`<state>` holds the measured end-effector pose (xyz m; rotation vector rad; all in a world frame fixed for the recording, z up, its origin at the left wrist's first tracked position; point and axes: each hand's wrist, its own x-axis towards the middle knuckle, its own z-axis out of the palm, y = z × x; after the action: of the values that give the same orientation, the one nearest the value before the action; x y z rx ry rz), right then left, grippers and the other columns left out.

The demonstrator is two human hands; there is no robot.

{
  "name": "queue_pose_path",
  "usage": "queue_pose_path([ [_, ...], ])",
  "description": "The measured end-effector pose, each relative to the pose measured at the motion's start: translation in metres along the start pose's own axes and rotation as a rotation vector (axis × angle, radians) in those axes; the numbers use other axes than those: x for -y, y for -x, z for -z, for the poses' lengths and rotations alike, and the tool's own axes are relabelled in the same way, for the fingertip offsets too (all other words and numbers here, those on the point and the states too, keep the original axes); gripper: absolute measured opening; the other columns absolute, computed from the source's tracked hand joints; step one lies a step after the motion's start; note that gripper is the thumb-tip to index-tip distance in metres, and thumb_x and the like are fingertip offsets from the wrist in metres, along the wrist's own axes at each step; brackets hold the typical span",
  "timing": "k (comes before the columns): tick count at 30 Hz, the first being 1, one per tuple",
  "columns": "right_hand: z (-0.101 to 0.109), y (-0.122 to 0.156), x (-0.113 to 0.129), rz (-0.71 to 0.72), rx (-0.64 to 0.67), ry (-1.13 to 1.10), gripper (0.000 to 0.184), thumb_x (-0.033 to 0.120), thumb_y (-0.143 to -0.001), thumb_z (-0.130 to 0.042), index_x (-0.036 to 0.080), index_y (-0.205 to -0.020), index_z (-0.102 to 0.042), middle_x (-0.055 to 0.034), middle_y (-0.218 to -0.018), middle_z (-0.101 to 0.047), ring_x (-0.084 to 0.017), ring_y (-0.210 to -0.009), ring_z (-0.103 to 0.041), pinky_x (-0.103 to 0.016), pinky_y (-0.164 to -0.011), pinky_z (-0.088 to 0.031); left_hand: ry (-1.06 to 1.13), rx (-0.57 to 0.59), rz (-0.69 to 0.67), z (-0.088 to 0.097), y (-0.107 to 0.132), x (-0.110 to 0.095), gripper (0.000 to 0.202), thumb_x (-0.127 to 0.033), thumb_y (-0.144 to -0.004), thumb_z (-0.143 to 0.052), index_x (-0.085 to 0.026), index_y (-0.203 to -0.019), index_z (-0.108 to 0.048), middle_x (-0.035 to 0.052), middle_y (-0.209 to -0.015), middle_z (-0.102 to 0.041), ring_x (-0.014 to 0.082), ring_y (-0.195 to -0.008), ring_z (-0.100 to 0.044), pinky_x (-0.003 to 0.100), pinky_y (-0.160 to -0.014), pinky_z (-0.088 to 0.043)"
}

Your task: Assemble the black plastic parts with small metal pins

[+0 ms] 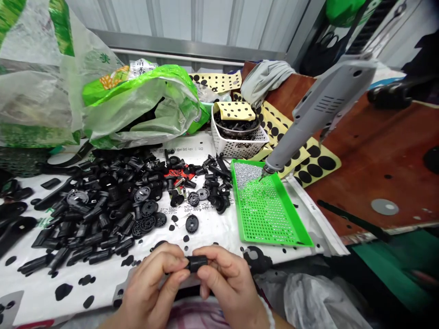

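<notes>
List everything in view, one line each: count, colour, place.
black plastic part: one, black, pinched between both hands
loose parts: a heap, black, table left
tray: one, green, perforated, right of heap
electric screwdriver: one, grey, hanging over tray
basket: one, white, behind tray
dotted sheets: several, yellow, right of basket
plastic bags: several, green-clear, back left
left hand: bottom centre
right hand: bottom centre

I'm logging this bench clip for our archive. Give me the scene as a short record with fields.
left hand: pinches a small black cylindrical part
right hand: grips the same part
pile of black plastic parts: on the white sheet, beyond the hands
green tray: right of the pile, screws at its far end
grey electric screwdriver: hangs, tip over the tray
white basket: behind the tray
</notes>
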<state>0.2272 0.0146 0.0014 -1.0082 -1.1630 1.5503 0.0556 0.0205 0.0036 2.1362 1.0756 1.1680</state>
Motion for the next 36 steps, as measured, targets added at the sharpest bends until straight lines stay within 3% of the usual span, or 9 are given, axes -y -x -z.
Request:
queue_pose_path([
  [2,-0.002,0.000,-0.007,-0.009,-0.020,-0.061,0.028,0.038,-0.080,-0.063,0.014,-0.094,-0.064,0.0020,-0.061,-0.057,-0.006,-0.044,-0.050,-0.019,-0.046,-0.040,0.012,-0.009,0.024,-0.002,0.001,0.000,0.018,-0.005,-0.084,-0.047,-0.022,-0.088,-0.047,0.0013,-0.078,-0.057,0.0121,-0.069,-0.060,0.020,-0.060,-0.050],
  [7,-0.002,-0.002,-0.020,-0.196,0.010,-0.270,0.033,0.045,-0.079,-0.064,0.012,-0.085,-0.063,0.0031,-0.057,-0.056,-0.003,-0.033,-0.043,-0.016,-0.036,-0.036,-0.004,-0.006,-0.025,-0.003,0.002,0.003,0.021,-0.002,-0.082,-0.047,-0.022,-0.089,-0.048,0.0017,-0.078,-0.058,0.0123,-0.070,-0.059,0.021,-0.061,-0.050],
  [11,0.000,-0.003,-0.014,-0.215,0.030,-0.114,0.043,0.053,-0.080,-0.059,0.013,-0.066,-0.055,0.0036,-0.049,-0.052,-0.002,-0.031,-0.040,-0.013,-0.033,-0.028,0.005,-0.014,-0.004,-0.002,0.004,0.005,0.020,-0.003,-0.082,-0.049,-0.022,-0.088,-0.049,0.0014,-0.078,-0.059,0.0121,-0.069,-0.059,0.020,-0.060,-0.050],
  [15,0.001,-0.003,-0.005,-0.149,0.075,0.072,0.050,0.057,-0.083,-0.052,0.012,-0.064,-0.057,0.0044,-0.045,-0.046,-0.002,-0.033,-0.037,-0.014,-0.035,-0.026,0.082,-0.070,0.135,-0.001,0.006,0.005,0.015,-0.009,-0.085,-0.050,-0.024,-0.088,-0.052,0.0008,-0.078,-0.059,0.0134,-0.073,-0.060,0.021,-0.062,-0.051],
  [18,0.004,-0.004,-0.006,-0.073,0.083,0.092,0.052,0.058,-0.087,-0.045,0.010,-0.089,-0.064,0.0002,-0.059,-0.054,-0.004,-0.038,-0.040,-0.016,-0.038,-0.030,0.089,-0.147,0.199,0.010,0.005,0.007,0.013,-0.011,-0.085,-0.051,-0.025,-0.085,-0.053,0.0004,-0.077,-0.059,0.0140,-0.074,-0.060,0.020,-0.062,-0.051],
  [21,0.010,-0.003,-0.010,-0.030,0.045,0.119,0.049,0.054,-0.091,-0.043,0.012,-0.106,-0.063,-0.0021,-0.069,-0.058,-0.005,-0.042,-0.043,-0.019,-0.041,-0.034,-0.047,-0.275,0.223,0.031,0.003,0.018,0.010,-0.016,-0.085,-0.053,-0.025,-0.084,-0.056,0.0014,-0.082,-0.060,0.0164,-0.079,-0.060,0.025,-0.067,-0.051],
  [28,0.013,0.000,-0.017,0.135,0.023,0.272,0.033,0.039,-0.091,-0.048,0.017,-0.103,-0.068,-0.0059,-0.075,-0.062,-0.008,-0.043,-0.044,-0.020,-0.040,-0.039,-0.460,-0.484,0.297,0.085,0.011,0.048,0.005,-0.025,-0.084,-0.057,-0.026,-0.088,-0.057,0.0010,-0.091,-0.060,0.0190,-0.086,-0.058,0.032,-0.084,-0.045],
  [31,0.012,0.001,-0.020,0.185,-0.003,0.314,0.028,0.036,-0.090,-0.050,0.019,-0.102,-0.069,-0.0060,-0.075,-0.063,-0.008,-0.042,-0.044,-0.020,-0.037,-0.038,-0.541,-0.521,0.264,0.090,0.011,0.050,0.003,-0.025,-0.084,-0.057,-0.024,-0.087,-0.056,0.0016,-0.089,-0.060,0.0193,-0.084,-0.058,0.034,-0.083,-0.046],
  [36,0.012,0.001,-0.021,0.251,0.002,0.389,0.026,0.034,-0.089,-0.051,0.019,-0.101,-0.069,-0.0043,-0.068,-0.061,-0.009,-0.042,-0.046,-0.020,-0.039,-0.040,-0.643,-0.472,0.146,0.085,-0.002,0.054,0.002,-0.021,-0.082,-0.058,-0.022,-0.084,-0.057,0.0036,-0.088,-0.061,0.0201,-0.083,-0.059,0.038,-0.082,-0.046],
])
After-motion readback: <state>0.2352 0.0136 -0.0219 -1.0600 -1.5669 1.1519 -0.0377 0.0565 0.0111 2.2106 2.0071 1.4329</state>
